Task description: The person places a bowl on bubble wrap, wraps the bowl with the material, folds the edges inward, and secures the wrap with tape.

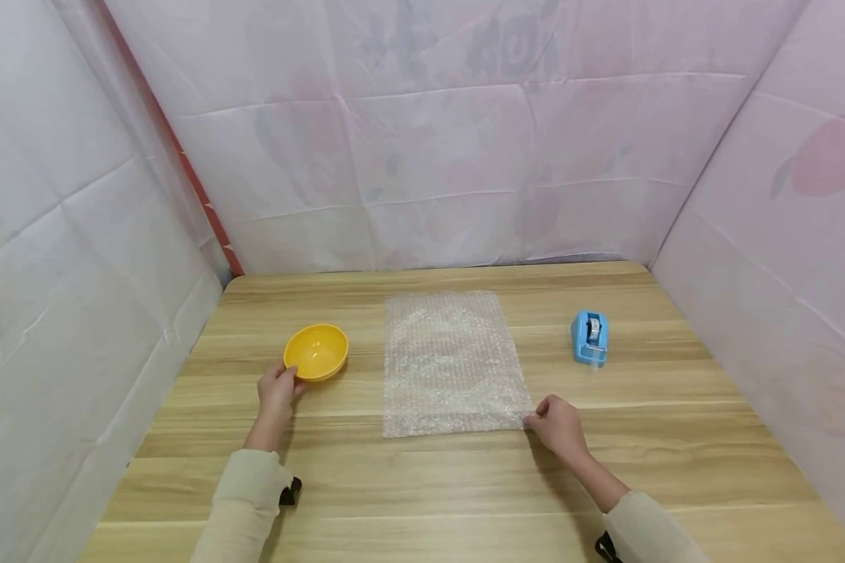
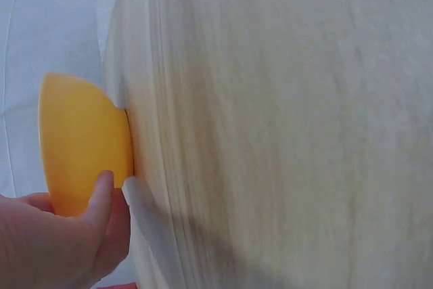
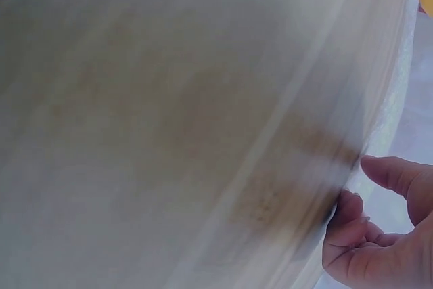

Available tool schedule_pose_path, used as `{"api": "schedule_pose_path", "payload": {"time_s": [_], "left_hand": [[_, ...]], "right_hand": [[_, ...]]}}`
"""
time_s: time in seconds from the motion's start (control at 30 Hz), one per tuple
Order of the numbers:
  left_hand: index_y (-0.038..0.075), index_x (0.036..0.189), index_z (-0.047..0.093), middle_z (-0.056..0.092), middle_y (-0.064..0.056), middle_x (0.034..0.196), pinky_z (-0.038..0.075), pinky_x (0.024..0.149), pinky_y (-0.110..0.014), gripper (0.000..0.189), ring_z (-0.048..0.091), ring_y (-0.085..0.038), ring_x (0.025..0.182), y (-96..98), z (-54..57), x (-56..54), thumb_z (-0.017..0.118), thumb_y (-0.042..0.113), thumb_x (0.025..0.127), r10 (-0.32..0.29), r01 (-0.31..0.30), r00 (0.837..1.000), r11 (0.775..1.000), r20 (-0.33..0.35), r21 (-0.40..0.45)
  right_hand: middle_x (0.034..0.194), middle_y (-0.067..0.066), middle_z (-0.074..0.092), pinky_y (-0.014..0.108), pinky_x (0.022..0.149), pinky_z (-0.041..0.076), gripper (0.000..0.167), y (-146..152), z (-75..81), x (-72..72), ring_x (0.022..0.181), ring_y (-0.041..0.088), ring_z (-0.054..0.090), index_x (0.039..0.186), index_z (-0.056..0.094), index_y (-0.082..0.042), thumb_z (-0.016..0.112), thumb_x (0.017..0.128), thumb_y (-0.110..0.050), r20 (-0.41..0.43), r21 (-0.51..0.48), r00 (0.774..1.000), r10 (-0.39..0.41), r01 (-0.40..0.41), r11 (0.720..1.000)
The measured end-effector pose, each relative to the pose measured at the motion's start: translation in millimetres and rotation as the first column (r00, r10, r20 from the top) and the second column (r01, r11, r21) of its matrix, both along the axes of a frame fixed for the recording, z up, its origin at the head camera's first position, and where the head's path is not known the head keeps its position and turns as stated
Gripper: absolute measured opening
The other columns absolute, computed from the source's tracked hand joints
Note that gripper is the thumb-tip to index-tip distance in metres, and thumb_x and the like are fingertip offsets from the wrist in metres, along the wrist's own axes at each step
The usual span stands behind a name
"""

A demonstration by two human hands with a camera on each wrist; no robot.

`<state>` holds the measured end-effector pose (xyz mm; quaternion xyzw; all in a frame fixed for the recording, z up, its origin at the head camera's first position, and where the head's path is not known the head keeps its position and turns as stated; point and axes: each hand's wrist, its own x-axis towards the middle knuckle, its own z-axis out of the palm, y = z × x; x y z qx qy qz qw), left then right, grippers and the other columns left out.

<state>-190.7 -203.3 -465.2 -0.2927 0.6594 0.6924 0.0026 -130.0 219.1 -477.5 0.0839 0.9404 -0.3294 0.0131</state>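
A yellow bowl (image 1: pixel 317 352) stands upright on the table's left side. My left hand (image 1: pixel 278 388) holds its near-left rim, and the left wrist view shows the thumb or a finger against the outer wall of the bowl (image 2: pixel 81 140). A flat sheet of bubble wrap (image 1: pixel 452 363) lies in the middle of the table. At its near-right corner, my right hand (image 1: pixel 559 426) has its fingers curled and seems to pinch the edge. In the right wrist view, that hand (image 3: pixel 379 235) has thumb and fingertips close to the sheet's edge; the exact contact is partly hidden.
A blue tape dispenser (image 1: pixel 590 338) with a roll of clear tape sits right of the bubble wrap. The wood-grain table (image 1: pixel 422 500) is bordered by pale cloth walls (image 1: pixel 436 156) at the back and both sides.
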Motion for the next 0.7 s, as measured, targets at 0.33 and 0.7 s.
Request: {"api": "schedule_pose_path", "payload": {"time_s": [0.33,0.7], "left_hand": [[-0.004,0.145,0.017,0.025,-0.023,0.149,0.039,0.099,-0.034,0.052,0.040,-0.028,0.127,-1.1,3.3,0.0,0.033,0.010,0.098,0.027,-0.028,1.000,0.985,0.010,0.169],[-0.004,0.145,0.015,0.027,-0.024,0.148,0.040,0.098,-0.031,0.054,0.041,-0.027,0.126,-1.3,2.7,0.6,0.035,0.010,0.097,0.037,-0.036,0.999,0.982,-0.003,0.188]], "right_hand": [[0.058,0.006,0.053,0.025,0.050,0.037,0.016,-2.7,6.0,-1.1,0.055,0.015,0.047,0.063,0.056,0.002,0.066,0.074,-0.004,0.011,0.015,0.999,0.036,-0.036,0.999],[0.061,0.006,0.051,0.025,0.052,0.036,0.016,-0.1,3.1,-5.8,0.058,0.016,0.046,0.065,0.053,0.000,0.065,0.075,-0.004,0.024,0.028,0.998,0.063,-0.063,0.998]]}}
